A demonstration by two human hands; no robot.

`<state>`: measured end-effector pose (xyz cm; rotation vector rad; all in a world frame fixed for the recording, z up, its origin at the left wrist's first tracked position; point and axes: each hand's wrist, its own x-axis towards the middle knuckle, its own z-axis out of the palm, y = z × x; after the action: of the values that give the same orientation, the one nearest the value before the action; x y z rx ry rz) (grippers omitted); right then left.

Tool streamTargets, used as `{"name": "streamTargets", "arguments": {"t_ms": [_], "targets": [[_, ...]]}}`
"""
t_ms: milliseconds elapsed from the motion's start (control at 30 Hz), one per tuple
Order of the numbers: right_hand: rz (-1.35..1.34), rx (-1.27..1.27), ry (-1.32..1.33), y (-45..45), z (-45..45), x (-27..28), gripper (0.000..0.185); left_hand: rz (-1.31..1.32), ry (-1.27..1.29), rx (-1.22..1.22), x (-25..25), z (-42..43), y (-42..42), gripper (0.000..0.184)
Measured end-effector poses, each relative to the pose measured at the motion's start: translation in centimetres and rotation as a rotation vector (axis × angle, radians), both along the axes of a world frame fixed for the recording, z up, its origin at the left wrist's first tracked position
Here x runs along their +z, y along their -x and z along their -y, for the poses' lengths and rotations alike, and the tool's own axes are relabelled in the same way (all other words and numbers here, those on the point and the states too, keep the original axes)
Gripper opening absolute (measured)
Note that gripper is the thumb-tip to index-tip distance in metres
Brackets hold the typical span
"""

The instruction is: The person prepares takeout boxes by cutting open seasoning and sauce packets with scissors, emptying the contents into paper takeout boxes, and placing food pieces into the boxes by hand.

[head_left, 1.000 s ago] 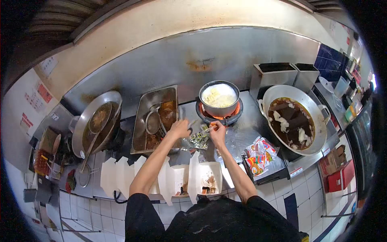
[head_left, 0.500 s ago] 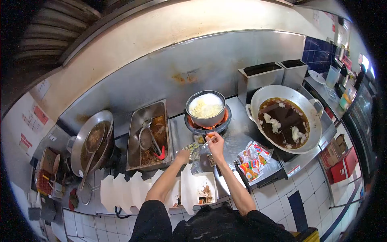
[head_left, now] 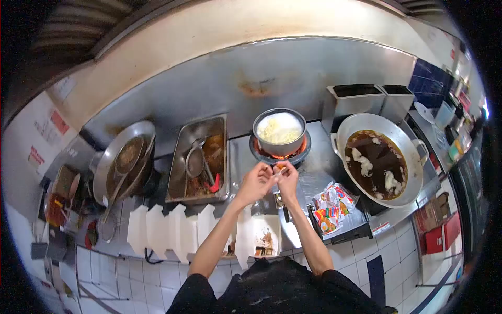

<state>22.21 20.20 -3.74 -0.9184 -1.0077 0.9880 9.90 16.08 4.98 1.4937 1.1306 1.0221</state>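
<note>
My left hand and my right hand meet in front of the burner, fingertips pinched close together. Between them is a small orange-tinted thing, mostly hidden by the fingers. Just beyond, a pot of pale noodles under white foam stands on a lit burner. Below the hands, an open white takeaway box has brown smears inside, with more white boxes lined up to its left. Torn noodle wrappers lie in a heap to the right of my right hand.
A large wok of dark oil with pale floating pieces stands at the right. At left are a metal tray holding a strainer and red-handled tongs, and another wok with a ladle. Two metal bins stand behind.
My left hand has moved up and right from the counter by the boxes to join my right hand. The camera view has shifted slightly.
</note>
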Motion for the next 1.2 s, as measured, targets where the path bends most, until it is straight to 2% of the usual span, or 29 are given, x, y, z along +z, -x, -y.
{"name": "streamTargets", "arguments": {"t_ms": [67, 100, 167, 200, 267, 300, 333, 433, 500, 567, 667, 833, 900, 933, 967, 1067, 1200], "targets": [[-0.067, -0.007, -0.037, 0.2, 0.0, 0.1, 0.008, -0.073, -0.213, -0.035, -1.5, -1.0, 0.2, 0.018], [-0.065, 0.009, -0.036, -0.2, -0.3, -0.7, 0.007, -0.072, -0.207, -0.011, -2.2, -1.7, 0.6, 0.018], [0.128, -0.068, -0.07, -1.4, -0.7, -1.7, 0.008, -0.082, -0.209, 0.038, -4.0, -2.7, 2.3, 0.018], [0.117, -0.097, -0.089, -2.1, -0.7, -2.0, 0.008, -0.082, -0.197, 0.084, -5.3, -3.6, 3.3, 0.018], [0.057, -0.097, -0.084, -3.7, -0.5, -2.5, 0.007, -0.319, -0.201, 0.129, -7.5, -4.6, 5.4, 0.021], [0.012, -0.08, -0.054, -4.3, -0.1, -2.7, 0.006, -0.315, -0.174, 0.178, -7.9, -3.9, 6.4, 0.021], [0.024, -0.04, -0.035, -4.2, 0.7, -2.6, 0.006, -0.574, -0.517, 0.324, -7.7, -2.9, 6.7, 0.02], [-0.019, -0.061, -0.075, -5.4, 1.5, -0.9, 0.006, -0.826, -0.958, 0.535, -5.8, 0.6, 5.7, 0.021], [-0.086, 0.02, -0.028, -4.1, 2.8, 0.8, 0.006, -0.101, -0.256, 0.388, -4.3, 4.5, 4.5, 0.026], [-0.154, 0.149, 0.001, -1.7, 5.4, 4.2, 0.006, 0.066, -0.147, 0.364, -3.9, 8.2, 3.9, 0.027], [-0.151, 0.279, -0.007, 2.8, 8.2, 6.1, 0.005, 0.344, -0.108, 0.416, -3.3, 11.9, 2.3, 0.032], [-0.205, 0.433, 0.03, 10.3, 13.4, 7.8, 0.006, 0.57, -0.155, 0.625, -4.0, 14.4, 4.9, 0.025], [-0.152, 0.454, 0.025, 12.8, 15.0, 8.3, 0.006, 0.758, -0.235, 0.749, -4.2, 15.4, 6.7, 0.023], [-0.171, 0.474, 0.074, 14.1, 16.0, 8.9, 0.006, 0.737, -0.224, 0.78, -4.1, 16.0, 8.0, 0.024], [-0.195, 0.49, 0.121, 15.5, 16.7, 9.1, 0.007, 0.742, -0.23, 0.786, -3.9, 16.5, 9.2, 0.024], [-0.186, 0.481, 0.108, 20.2, 17.7, 7.8, 0.007, 0.977, -0.131, 0.834, -4.1, 18.2, 13.1, 0.025], [-0.134, 0.483, 0.142, 26.1, 19.5, 8.6, 0.007, 1.102, -0.123, 0.787, -5.0, 19.7, 19.3, 0.027]]}}
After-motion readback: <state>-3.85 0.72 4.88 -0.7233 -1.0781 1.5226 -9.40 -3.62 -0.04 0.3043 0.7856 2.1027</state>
